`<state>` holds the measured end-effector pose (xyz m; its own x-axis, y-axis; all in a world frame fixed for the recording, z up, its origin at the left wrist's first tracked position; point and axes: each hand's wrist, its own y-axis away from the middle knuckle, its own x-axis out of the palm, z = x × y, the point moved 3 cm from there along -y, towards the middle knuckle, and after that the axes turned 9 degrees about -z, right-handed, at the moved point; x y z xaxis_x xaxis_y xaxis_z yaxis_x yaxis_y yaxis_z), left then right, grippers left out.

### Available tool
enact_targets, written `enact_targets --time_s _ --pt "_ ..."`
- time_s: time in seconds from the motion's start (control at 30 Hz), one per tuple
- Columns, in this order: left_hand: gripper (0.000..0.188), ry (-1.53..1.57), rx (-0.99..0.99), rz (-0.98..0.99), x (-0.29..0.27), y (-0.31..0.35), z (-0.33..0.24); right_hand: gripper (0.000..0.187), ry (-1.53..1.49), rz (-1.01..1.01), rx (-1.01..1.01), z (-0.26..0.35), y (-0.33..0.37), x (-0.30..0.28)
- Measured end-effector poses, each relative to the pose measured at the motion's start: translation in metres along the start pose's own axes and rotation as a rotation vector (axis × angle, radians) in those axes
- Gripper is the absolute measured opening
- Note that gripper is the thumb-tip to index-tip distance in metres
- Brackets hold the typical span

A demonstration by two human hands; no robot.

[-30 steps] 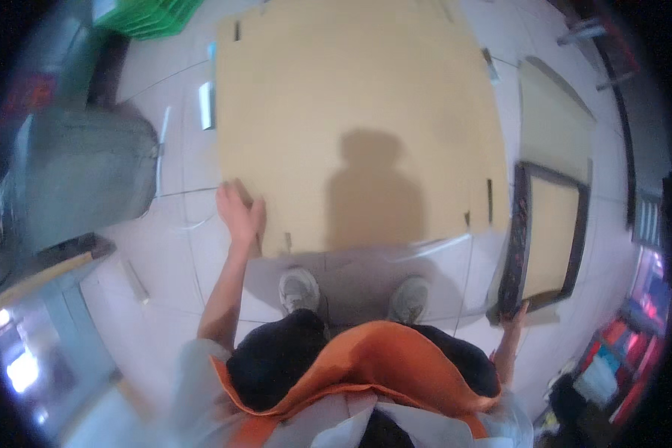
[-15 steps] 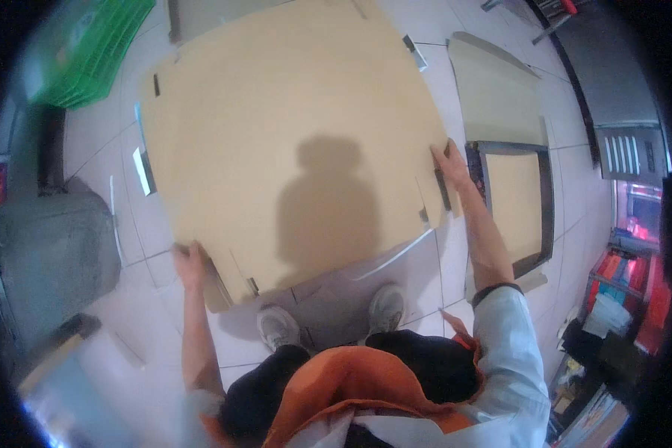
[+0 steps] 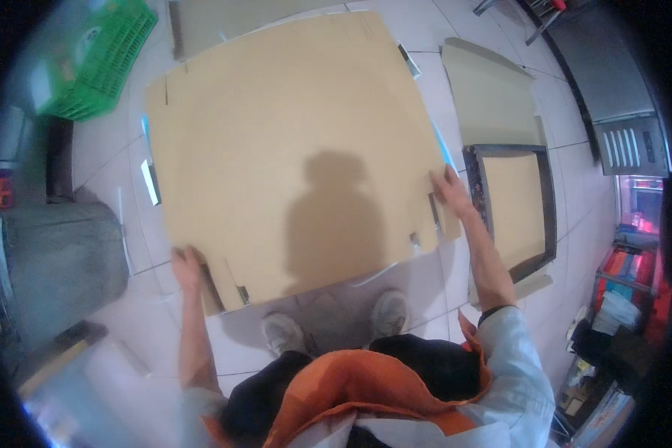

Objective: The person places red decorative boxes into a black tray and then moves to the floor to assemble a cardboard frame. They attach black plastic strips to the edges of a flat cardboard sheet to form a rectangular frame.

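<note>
A large tan cardboard sheet (image 3: 261, 149) with slits and cut-out notches near its corners spreads in front of me, above the tiled floor. My left hand (image 3: 187, 267) grips its near left edge. On the right edge, my right hand (image 3: 451, 193) holds it with the fingers on the border, beside a dark slot. Strips of blue and white show from under the sheet's left and right sides. My shadow falls across its middle.
A green plastic crate (image 3: 108, 63) stands at the far left, and a grey block-like object (image 3: 63, 261) nearer. To the right lie a dark rectangular frame (image 3: 479, 183) around a tan panel and a greyish sheet (image 3: 493, 93). Cluttered shelving (image 3: 620, 299) lines the right side. My shoes (image 3: 390, 313) are just below the cardboard.
The far edge of the cardboard sheet has come lower into view, and the sheet looks flatter. My right hand has shifted nearer with it; my left hand stays on the left edge.
</note>
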<state>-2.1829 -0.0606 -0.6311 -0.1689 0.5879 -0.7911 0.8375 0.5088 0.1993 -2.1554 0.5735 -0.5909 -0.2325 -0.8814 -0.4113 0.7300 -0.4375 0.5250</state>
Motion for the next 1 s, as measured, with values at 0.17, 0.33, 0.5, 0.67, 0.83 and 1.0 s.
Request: enact_targets --time_s 0.17,0.33,0.5,0.67,0.83,1.0 --pt "0.032 -0.056 0.129 -0.094 -0.007 0.006 -0.023 0.052 -0.095 -0.152 -0.149 -0.039 -0.024 -0.014" --pt "0.020 0.278 0.237 -0.155 -0.018 -0.021 0.013 0.023 0.056 -0.348 -0.336 -0.009 -0.010 -0.037" --pt "0.019 0.347 0.003 0.351 -0.081 0.010 -0.041 0.013 -0.127 -0.104 -0.237 0.017 0.038 -0.071" --pt "0.029 0.454 -0.213 0.570 -0.125 0.045 0.012 0.035 -0.173 0.219 0.067 -0.066 0.096 -0.121" --pt "0.037 0.517 -0.306 0.616 -0.045 0.004 -0.027 0.044 -0.297 0.158 0.134 -0.051 0.035 -0.055" --pt "0.045 -0.275 0.080 0.598 -0.044 0.021 -0.085 0.050 0.213 0.138 -0.136 -0.018 0.042 -0.045"
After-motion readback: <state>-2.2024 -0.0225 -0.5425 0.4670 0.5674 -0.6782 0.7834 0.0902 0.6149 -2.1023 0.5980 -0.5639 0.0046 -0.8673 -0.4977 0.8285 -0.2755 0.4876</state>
